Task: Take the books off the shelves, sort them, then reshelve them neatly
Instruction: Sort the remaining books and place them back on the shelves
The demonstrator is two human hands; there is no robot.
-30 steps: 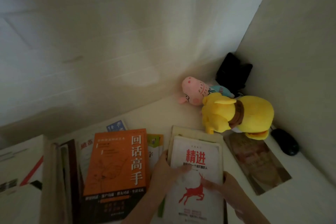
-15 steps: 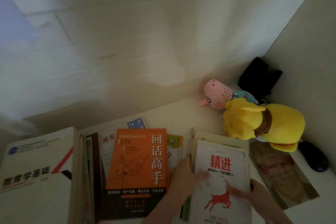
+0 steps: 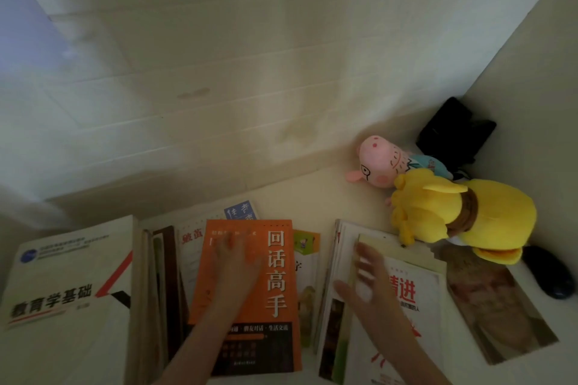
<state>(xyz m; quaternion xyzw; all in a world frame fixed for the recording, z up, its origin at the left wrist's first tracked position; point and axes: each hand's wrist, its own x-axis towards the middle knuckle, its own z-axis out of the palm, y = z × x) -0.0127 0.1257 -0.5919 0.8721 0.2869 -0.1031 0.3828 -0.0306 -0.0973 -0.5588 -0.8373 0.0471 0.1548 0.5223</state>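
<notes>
The books lie flat on the table in overlapping piles along the lower part of the frame, covers up, probably so that the titles can be read for sorting. The left hand rests flat, fingers straight, on the orange book at lower centre; I think it keeps this pile from sliding. The right hand is spread open over the white book beside it. It is blurred, so I cannot tell if it touches the cover. The plush toys at the right sit against the far edge of that pile.
</notes>
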